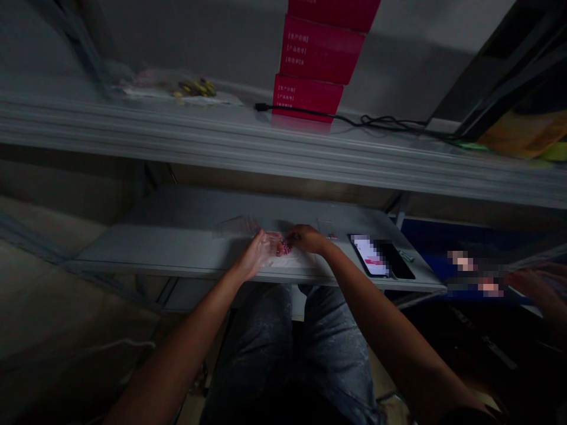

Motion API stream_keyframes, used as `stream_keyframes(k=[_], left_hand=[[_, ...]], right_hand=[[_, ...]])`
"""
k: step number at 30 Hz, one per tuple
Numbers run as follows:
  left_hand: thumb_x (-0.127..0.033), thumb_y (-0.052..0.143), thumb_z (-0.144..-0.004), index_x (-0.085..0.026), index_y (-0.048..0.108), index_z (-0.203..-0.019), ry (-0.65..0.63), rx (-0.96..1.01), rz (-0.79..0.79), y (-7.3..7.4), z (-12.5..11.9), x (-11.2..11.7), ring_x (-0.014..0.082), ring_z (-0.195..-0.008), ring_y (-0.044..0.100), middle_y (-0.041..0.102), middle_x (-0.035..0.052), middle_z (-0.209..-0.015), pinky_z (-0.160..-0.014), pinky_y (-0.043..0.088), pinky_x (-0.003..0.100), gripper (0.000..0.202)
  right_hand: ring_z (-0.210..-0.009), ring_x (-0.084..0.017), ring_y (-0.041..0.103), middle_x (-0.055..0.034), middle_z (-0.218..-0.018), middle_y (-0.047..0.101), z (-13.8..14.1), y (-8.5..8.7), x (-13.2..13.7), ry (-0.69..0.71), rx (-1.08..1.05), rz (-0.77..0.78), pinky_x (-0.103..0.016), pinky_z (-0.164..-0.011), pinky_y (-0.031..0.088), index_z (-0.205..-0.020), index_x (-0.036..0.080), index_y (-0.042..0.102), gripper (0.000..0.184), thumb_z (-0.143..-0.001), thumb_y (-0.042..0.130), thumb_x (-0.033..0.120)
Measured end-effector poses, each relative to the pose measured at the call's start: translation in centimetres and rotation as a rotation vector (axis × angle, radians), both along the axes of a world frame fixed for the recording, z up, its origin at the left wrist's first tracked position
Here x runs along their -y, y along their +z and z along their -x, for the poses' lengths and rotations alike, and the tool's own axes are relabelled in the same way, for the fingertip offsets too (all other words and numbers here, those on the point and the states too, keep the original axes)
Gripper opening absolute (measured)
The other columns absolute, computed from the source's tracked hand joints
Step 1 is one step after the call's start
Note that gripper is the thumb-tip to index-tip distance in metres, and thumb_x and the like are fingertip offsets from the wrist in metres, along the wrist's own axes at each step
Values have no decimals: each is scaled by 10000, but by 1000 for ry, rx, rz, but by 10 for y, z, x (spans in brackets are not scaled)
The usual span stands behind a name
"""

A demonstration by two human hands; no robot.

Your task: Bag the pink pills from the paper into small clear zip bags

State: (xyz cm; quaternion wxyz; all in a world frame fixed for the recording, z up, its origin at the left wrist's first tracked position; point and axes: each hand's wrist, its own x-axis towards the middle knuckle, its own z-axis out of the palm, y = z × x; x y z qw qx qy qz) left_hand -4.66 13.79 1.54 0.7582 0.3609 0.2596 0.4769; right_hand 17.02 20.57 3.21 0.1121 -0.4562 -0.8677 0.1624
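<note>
My left hand point(251, 258) is closed on the left edge of a small clear plastic bag point(267, 255) just above the grey shelf board. Small red and pink beads point(283, 248) lie at the bag, between my two hands. My right hand point(306, 238) is pinched at the upper right of the beads, its fingertips bent down. What those fingertips grip is too dark and small to make out. Beneath the bag lies something white and flat point(301, 260). Another clear plastic bag point(234, 226) rests behind my left hand.
Right of my hands are a lit phone point(370, 255), a dark flat object point(398, 261) and a small clear bag point(326, 227). The upper shelf point(199, 139) holds red boxes point(319, 50), a black cable point(305, 111) and yellowish pieces point(197, 88). Another person's hand point(538, 283) is at far right.
</note>
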Motion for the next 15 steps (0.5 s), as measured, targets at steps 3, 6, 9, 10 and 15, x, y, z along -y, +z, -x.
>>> stream_keyframes(k=[3,6,9,10,15], left_hand=[[-650,547,-904,-152,702,-1021,-20,-12,12,-2,1,-1,229,-743,651,713,102,-848,-580,423,270,535],[-670,558,-892,-164,705,-1029,-11,-34,8,-4,1,-1,220,-738,649,714,86,-850,-585,422,268,544],[-655,632,-855,-145,712,-1028,15,-45,-46,-7,0,-1,224,-789,665,722,94,-859,-695,476,296,544],[-646,659,-840,-138,715,-1031,18,-52,-75,-9,-1,-1,228,-805,671,727,100,-867,-732,488,308,545],[-571,757,-791,-152,727,-1029,102,-133,-103,-15,-3,0,239,-841,695,751,106,-945,-765,513,329,483]], right_hand=[[-862,-202,682,-92,-981,765,-3,-3,-3,-20,-9,0,-256,-772,471,-961,157,787,210,-824,640,96],[-846,-204,678,-105,-977,759,-5,0,-3,-52,-24,-10,-263,-756,472,-955,143,776,193,-830,633,113],[-858,-189,677,-89,-981,752,-1,11,5,-98,-224,-43,-263,-775,483,-975,146,748,192,-865,592,158],[-857,-183,678,-78,-967,750,2,16,10,-107,-342,-53,-262,-777,488,-972,149,738,190,-881,575,183],[-789,-153,672,-36,-881,741,23,50,34,14,-582,-41,-238,-728,487,-925,165,728,192,-910,566,266]])
